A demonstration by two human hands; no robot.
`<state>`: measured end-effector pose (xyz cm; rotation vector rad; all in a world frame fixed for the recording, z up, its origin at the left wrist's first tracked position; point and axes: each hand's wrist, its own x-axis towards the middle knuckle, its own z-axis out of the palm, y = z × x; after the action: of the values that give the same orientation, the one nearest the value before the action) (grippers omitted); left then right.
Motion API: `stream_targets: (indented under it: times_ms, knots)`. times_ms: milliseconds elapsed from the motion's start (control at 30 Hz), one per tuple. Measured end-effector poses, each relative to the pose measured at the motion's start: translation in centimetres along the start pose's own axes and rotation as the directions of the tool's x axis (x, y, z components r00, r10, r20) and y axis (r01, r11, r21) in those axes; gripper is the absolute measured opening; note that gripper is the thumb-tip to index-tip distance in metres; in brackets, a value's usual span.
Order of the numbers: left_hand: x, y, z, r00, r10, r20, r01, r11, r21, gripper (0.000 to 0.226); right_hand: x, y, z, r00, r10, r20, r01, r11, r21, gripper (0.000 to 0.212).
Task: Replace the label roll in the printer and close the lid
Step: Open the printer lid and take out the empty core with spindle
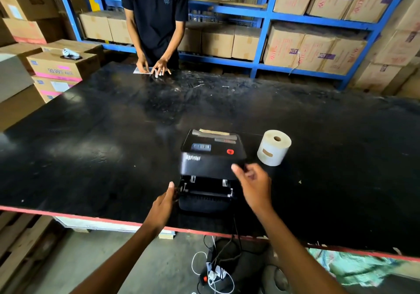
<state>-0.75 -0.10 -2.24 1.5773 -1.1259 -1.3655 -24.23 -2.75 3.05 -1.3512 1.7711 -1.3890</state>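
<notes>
With the black plastic label printer near the table's front edge, its lid raised, the left hand braces its side and the right hand hovers loosely open, so loading the cream paper label roll standing just right seems next.

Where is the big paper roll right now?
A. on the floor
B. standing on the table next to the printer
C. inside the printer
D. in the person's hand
B: the label roll stands on the black table beside the printer, with neither hand on it.
</notes>
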Motion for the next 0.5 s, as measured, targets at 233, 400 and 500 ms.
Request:
stream_targets:
  times_ms: [233, 400, 500]
  knots:
    - [1.4, 0.5, -0.6, 0.999, -0.039, 0.016, 0.039, 0.999, 0.017, 0.066, 8.1, -6.5, 1.6, 0.977, 0.140, -0.161, -0.132, 0.989, 0.060, 0.046]
    - [2.7, 1.7, -1.5, 0.995, -0.088, 0.049, 0.085, 0.994, 0.071, 0.066, 10.7, -7.1, 2.0, 0.996, -0.017, -0.091, 0.013, 0.999, -0.041, 0.037]
    - [3.4, 2.3, -1.9, 0.992, -0.104, 0.071, 0.092, 0.984, 0.152, 0.070, 11.8, -6.4, 2.5, 0.997, -0.042, 0.059, 0.043, 0.999, -0.005, 0.046]
